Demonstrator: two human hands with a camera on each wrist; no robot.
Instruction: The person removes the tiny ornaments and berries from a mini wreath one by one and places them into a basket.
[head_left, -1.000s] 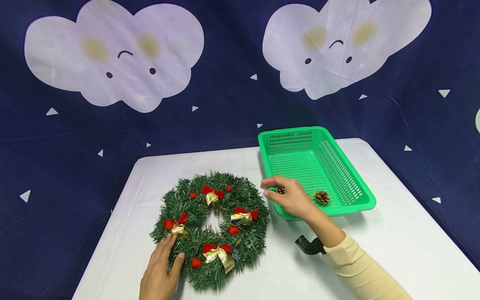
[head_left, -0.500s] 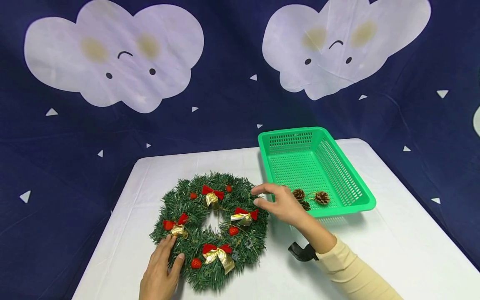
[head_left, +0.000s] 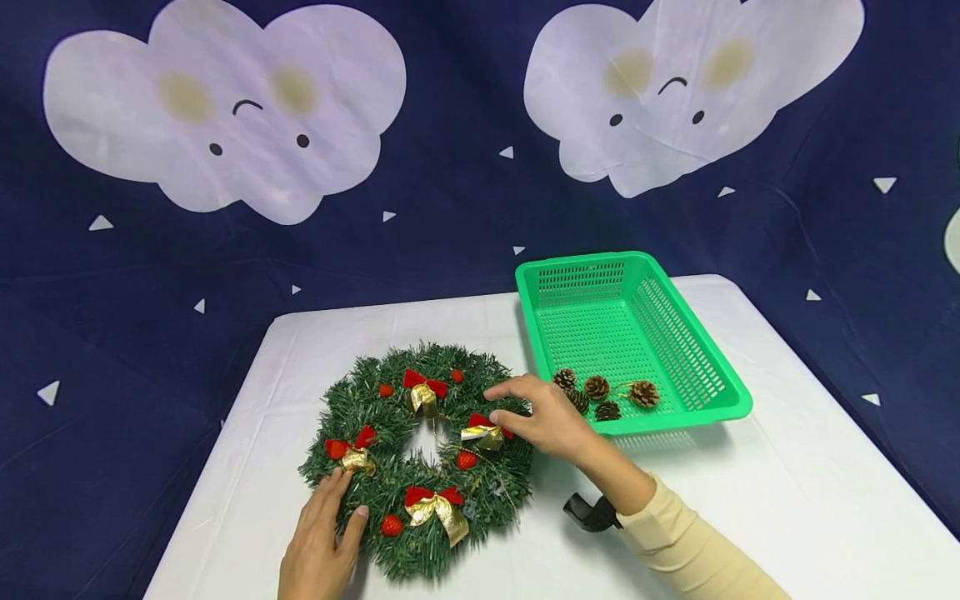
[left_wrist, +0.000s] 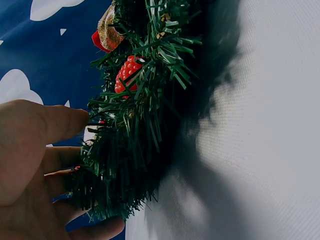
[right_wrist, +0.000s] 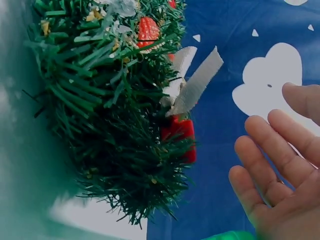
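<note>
A green tinsel wreath [head_left: 382, 375] lies on the white table, set with red-and-gold bows [head_left: 438, 504] and red strawberry-like berries [head_left: 392, 525]. My left hand [head_left: 322, 533] rests at its lower left edge, fingers at the tinsel and thumb spread apart. In the left wrist view, the thumb and fingers [left_wrist: 62, 122] lie along the wreath's edge. Over the wreath's right side hovers my right hand [head_left: 543, 421], thumb and index finger apart near the right bow [head_left: 483, 435]. The right wrist view shows its palm [right_wrist: 287, 200] with nothing in it.
A green plastic basket [head_left: 701, 417] stands right of the wreath, several pine cones [head_left: 643, 394] at its near end. A black wrist strap piece [head_left: 588, 512] juts out beneath the right wrist. Behind the table hangs a dark blue cloth with clouds [head_left: 225, 108].
My right hand has moved left from above the basket's near rim to over the wreath's right side, uncovering more pine cones. The left hand stays at the wreath.
</note>
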